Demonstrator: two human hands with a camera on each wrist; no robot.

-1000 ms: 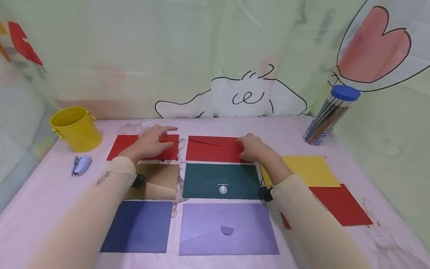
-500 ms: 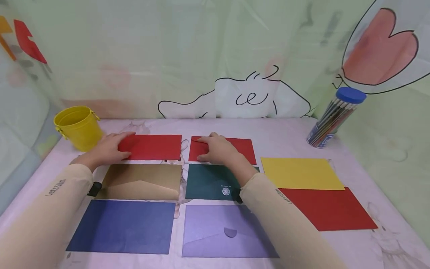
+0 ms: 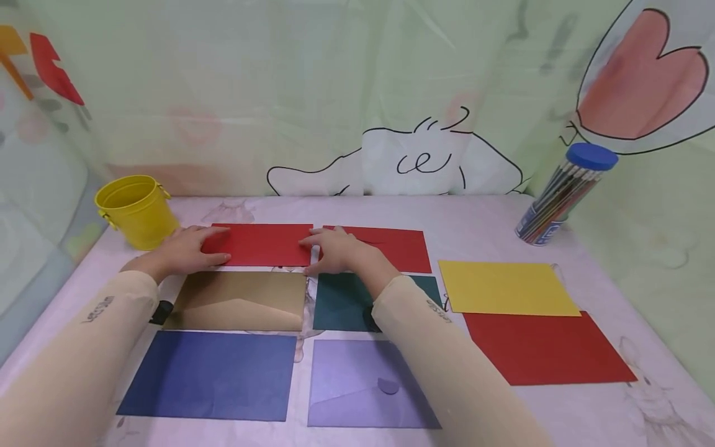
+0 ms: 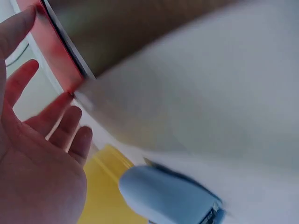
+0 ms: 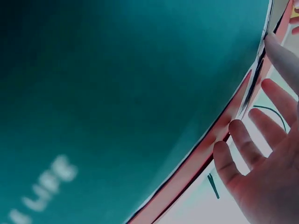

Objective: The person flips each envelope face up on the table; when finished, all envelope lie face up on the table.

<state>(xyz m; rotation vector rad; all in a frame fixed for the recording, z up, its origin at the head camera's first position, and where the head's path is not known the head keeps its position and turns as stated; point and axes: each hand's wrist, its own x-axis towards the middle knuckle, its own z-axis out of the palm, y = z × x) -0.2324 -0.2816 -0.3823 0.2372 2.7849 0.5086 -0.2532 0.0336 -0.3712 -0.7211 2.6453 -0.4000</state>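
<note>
Fingers of both hands straight and relaxed, left hand and right hand flat on the ends of 1 red envelope

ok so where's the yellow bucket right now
In the head view the yellow bucket stands at the far left of the table, just behind the left hand and left of the red envelope that hand touches.

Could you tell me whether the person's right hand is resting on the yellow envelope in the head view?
No, the right hand lies at the gap between the two red envelopes, well apart from the yellow envelope.
</note>
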